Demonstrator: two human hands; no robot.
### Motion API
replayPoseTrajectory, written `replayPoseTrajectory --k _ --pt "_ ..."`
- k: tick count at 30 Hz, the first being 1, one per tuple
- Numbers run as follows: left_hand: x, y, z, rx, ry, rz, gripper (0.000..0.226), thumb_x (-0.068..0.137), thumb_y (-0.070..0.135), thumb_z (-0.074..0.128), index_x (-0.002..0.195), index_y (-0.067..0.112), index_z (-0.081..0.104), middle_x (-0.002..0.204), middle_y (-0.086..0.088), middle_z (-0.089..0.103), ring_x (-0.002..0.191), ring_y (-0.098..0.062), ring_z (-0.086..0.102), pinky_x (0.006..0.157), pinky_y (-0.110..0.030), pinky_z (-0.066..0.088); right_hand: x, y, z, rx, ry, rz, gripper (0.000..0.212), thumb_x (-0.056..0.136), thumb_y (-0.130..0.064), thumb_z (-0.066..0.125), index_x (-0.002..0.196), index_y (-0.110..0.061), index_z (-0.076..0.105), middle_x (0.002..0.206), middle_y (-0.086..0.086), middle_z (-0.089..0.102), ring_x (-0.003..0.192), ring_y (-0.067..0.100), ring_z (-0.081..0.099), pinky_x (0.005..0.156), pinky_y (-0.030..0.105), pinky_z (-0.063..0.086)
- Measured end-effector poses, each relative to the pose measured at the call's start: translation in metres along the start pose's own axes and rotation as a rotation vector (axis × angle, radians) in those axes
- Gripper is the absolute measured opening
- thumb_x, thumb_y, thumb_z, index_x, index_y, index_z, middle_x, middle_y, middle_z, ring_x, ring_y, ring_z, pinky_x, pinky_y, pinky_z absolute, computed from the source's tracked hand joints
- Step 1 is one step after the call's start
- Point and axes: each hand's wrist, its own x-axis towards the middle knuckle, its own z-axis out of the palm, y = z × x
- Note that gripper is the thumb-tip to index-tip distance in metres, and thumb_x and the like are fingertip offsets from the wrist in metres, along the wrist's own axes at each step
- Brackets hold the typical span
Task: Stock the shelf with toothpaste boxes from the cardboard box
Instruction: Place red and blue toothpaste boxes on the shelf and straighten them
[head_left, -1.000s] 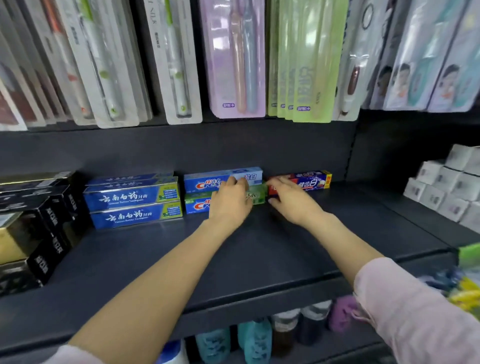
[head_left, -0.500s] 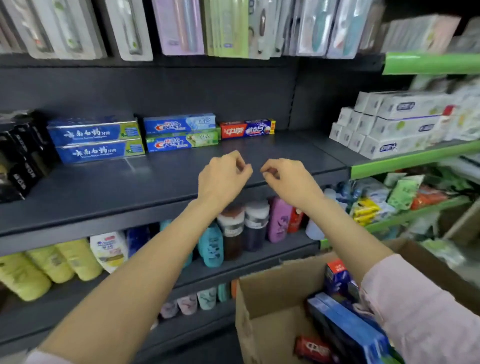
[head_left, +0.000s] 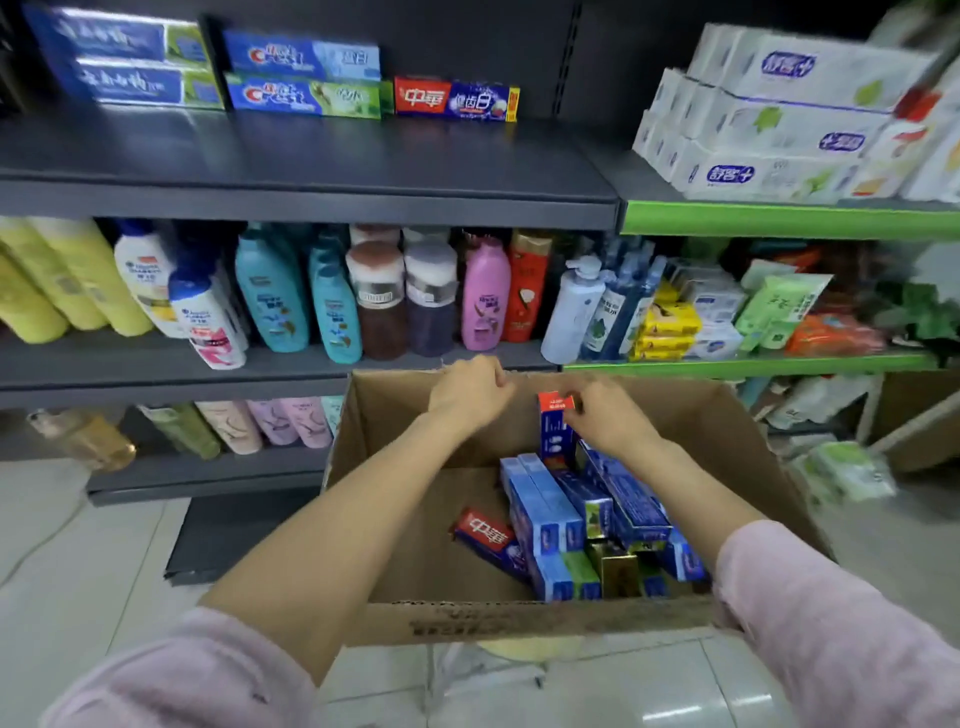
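I see bottles (head_left: 332, 306) crowded upright along the middle dark shelf: yellow ones (head_left: 62, 280) far left, teal, brown-capped, a pink one (head_left: 485, 296) and a red one (head_left: 527, 291) further right. Below them stands a row of pale pastel bottles (head_left: 270, 423). On the green-edged shelves to the right I see stacked white packs (head_left: 769, 135) up top, and yellow packets (head_left: 667, 327) beside green pouches (head_left: 779, 306) underneath. The floor (head_left: 78, 551) is pale tile.

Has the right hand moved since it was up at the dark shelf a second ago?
Yes. The right hand left the dark grey shelf and came down into the brown cardboard box, gripping an upright red-topped blue toothpaste box.
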Motion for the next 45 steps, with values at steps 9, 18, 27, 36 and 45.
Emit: replayPoseTrajectory --k 9,18,27,36,45 --pt "0.024 0.011 0.079 0.149 -0.234 0.224 0.063 0.092 0.012 0.053 0.148 0.013 0.026 0.149 -0.009 0.034 0.131 -0.028 0.043 0.105 -0.036 0.04 0.023 0.066 0.034 -0.096 -0.032 0.058 0.071 0.087 -0.013 0.061 0.147 -0.013 0.024 0.146 0.01 0.028 0.13 0.031 0.032 0.104 0.047 0.039" --pt "0.036 0.024 0.122 0.436 0.098 0.136 0.06 0.083 0.015 0.068 0.133 0.007 0.036 0.138 -0.017 0.039 0.124 -0.032 0.041 0.095 -0.04 0.042 0.042 0.072 0.053 0.139 0.176 0.14 0.036 0.089 -0.014 0.06 0.121 -0.012 0.044 0.137 0.017 0.024 0.123 0.035 0.034 0.1 0.041 0.038" --pt "0.031 0.031 0.058 -0.259 0.245 0.176 0.035 0.083 0.029 0.07 0.108 0.011 0.054 0.108 -0.006 0.056 0.099 -0.018 0.053 0.08 -0.024 0.039 0.031 0.058 0.028 0.296 -0.062 -0.116 0.071 0.082 -0.023 0.07 0.142 -0.017 0.032 0.141 0.01 0.036 0.134 0.027 0.029 0.106 0.037 0.03" --pt "0.01 0.075 -0.032 -0.774 0.3 0.014 0.04 0.079 0.052 0.066 0.097 0.016 0.061 0.088 0.001 0.065 0.08 -0.011 0.062 0.076 -0.021 0.051 0.019 -0.013 -0.016 0.905 0.057 -0.199 0.05 0.079 -0.018 0.074 0.115 -0.017 0.039 0.106 -0.004 0.064 0.098 0.016 0.062 0.081 0.031 0.048" --pt "-0.003 0.016 -0.096 -0.901 -0.113 -0.012 0.047 0.094 0.053 0.039 0.091 0.013 0.063 0.079 -0.004 0.072 0.068 -0.011 0.066 0.075 -0.022 0.054 0.045 -0.092 -0.063 1.553 -0.023 -0.236 0.015 0.089 -0.01 0.06 0.104 -0.011 0.059 0.094 0.008 0.068 0.07 0.012 0.066 0.058 0.021 0.052"
